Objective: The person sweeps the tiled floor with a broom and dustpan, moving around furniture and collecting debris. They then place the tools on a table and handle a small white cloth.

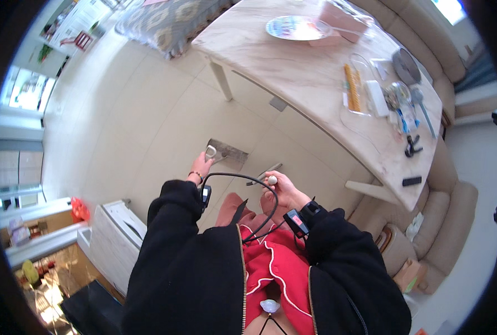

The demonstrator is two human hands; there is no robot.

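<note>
My left hand [201, 166] is closed around the pale loop-ended handle [211, 151] of what looks like a long-handled floor tool. Its wide, mottled grey head [231, 153] lies beyond the hand, low over the tiles. In my right hand [283, 188] is the round, pale end [272, 180] of another handle, seen almost end-on. A narrow grey piece [266, 174] shows just past those fingers; whether it joins that handle, I cannot tell. A black cable arches between the two wrists, which carry small black devices.
A marble-patterned table [282, 69] stands ahead and right, its legs reaching the tiled floor [148, 109]. A yellow comb-like strip [352, 88], a black clamp [412, 146] and packets lie on it. A beige sofa [449, 213] is at right, a pale cabinet [114, 238] at left.
</note>
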